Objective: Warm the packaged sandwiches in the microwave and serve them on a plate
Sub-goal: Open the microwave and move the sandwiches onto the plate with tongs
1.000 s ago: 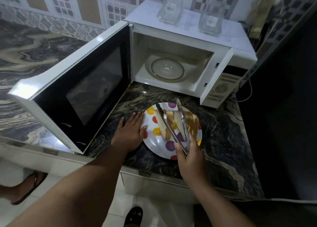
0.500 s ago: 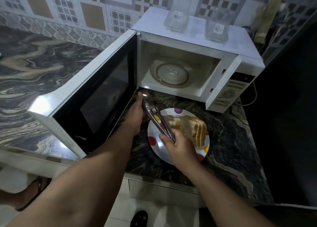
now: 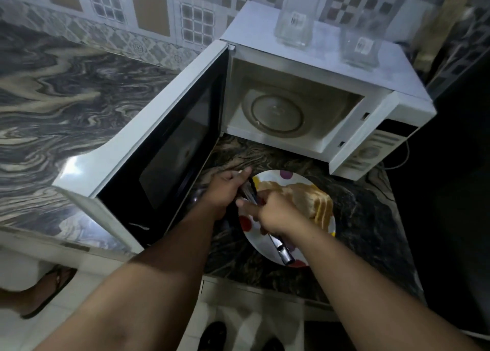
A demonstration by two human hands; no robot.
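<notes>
Meanwhile, both hands met on the metal tongs (image 3: 275,234) over the spotted plate (image 3: 252,234) — right hand (image 3: 275,212) curled around the middle, left hand (image 3: 225,188) closed on the tip end. Sandwiches (image 3: 310,199) lay on the plate, on the counter (image 3: 363,218) before the microwave (image 3: 313,85) — door (image 3: 159,143) wide open, turntable bare.

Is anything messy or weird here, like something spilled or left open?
Nothing is spilled. The microwave door hangs wide open and the turntable inside is bare, while the sandwiches sit on the spotted plate. Both hands grip the tongs.
</notes>
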